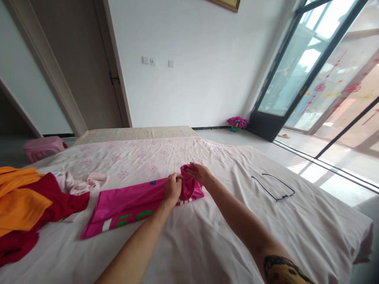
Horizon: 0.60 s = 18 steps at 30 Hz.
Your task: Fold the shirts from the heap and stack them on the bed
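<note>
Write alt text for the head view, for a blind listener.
A person's left hand and right hand touch the bunched end of a pink garment on a sheet; orange and red clothes lie at left, eyeglasses at right.

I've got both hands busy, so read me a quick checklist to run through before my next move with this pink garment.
1. Left hand on the pink garment: ok, fingers curled at the cloth.
2. Right hand on the garment: ok, touching its bunched end; firmness of hold, cannot tell.
3. Garment flat along its whole length: not ok, the end by the right hand is bunched up.
4. Glasses clear of the garment: ok, lying apart on the sheet.
5. Dark red cloth clear of the garment: ok, a narrow gap shows.
</note>
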Each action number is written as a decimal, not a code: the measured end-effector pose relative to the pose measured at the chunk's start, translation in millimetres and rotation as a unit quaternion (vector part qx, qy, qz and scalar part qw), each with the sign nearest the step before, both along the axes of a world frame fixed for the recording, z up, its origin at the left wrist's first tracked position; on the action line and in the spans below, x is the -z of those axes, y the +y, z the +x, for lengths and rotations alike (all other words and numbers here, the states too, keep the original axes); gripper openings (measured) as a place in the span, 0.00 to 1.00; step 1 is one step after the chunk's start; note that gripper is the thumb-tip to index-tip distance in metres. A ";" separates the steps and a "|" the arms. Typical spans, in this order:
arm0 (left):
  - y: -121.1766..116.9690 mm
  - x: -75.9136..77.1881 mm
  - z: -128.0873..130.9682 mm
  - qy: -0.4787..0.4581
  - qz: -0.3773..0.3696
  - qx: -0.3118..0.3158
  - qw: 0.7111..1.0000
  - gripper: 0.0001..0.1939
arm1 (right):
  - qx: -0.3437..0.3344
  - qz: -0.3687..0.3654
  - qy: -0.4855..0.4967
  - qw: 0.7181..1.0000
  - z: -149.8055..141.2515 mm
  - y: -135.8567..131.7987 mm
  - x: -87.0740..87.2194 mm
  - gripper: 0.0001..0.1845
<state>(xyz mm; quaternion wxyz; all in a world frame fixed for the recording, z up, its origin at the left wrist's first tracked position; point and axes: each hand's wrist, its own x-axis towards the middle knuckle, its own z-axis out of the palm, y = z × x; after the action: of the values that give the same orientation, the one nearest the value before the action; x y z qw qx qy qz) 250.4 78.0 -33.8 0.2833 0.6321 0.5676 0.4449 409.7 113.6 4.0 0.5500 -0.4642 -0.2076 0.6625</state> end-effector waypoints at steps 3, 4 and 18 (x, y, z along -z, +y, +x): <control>11.5 0.2 -10.8 -0.040 -0.021 -0.022 0.999 0.12 | -0.016 -0.016 -0.044 0.999 13.4 -1.1 4.4 0.06; 11.1 -0.5 -10.8 -0.048 -0.023 -0.020 0.998 0.12 | -0.019 -0.020 -0.052 0.998 16.5 -1.6 5.9 0.08; -14.7 -2.2 19.3 -0.026 0.019 0.016 0.999 0.07 | -0.020 -0.015 -0.035 0.999 0.9 -7.3 12.2 0.19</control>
<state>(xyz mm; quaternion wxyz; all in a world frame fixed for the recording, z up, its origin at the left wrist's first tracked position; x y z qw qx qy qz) 269.7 63.3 -31.6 0.2927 0.6346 0.5413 0.4676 410.6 106.2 -8.1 0.5219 -0.4913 -0.2262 0.6596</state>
